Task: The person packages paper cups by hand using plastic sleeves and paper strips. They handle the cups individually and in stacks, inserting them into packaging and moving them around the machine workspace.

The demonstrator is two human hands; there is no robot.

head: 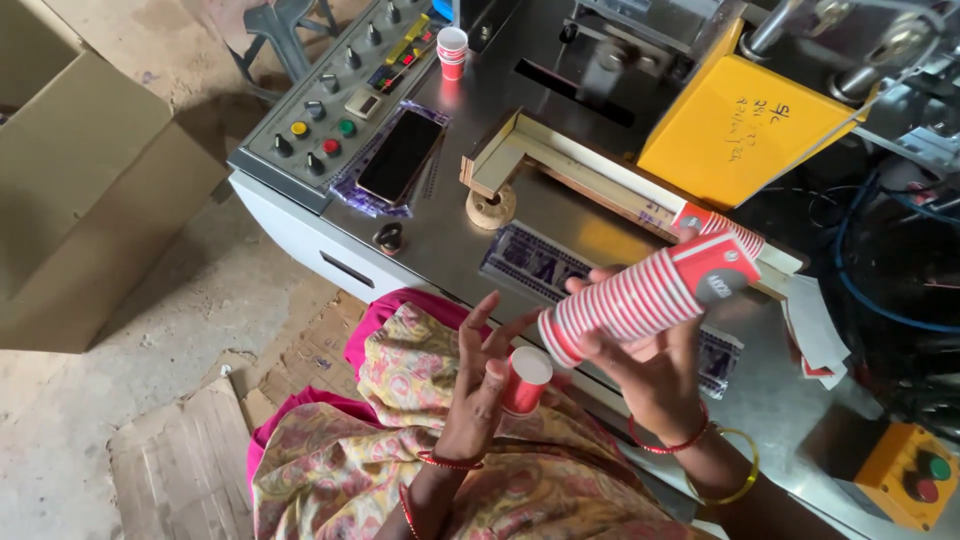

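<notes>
My right hand (650, 365) grips a long nested stack of red-and-white striped paper cups (640, 297), held sideways over the machine's steel top. My left hand (478, 380) holds a single red paper cup (524, 380) against its fingers, the fingers spread upward, just left of the stack's open end. More red striped cups (722, 225) lie in the wooden chute (560, 165) behind the stack. Red bangles circle both wrists.
A steel machine top (470, 230) carries a black phone (400, 155), a control panel with coloured buttons (320, 120), a small stack of cups (452, 50) and a yellow guard (740, 130). A cardboard box (80, 190) stands at left. A yellow switch box (908, 475) sits lower right.
</notes>
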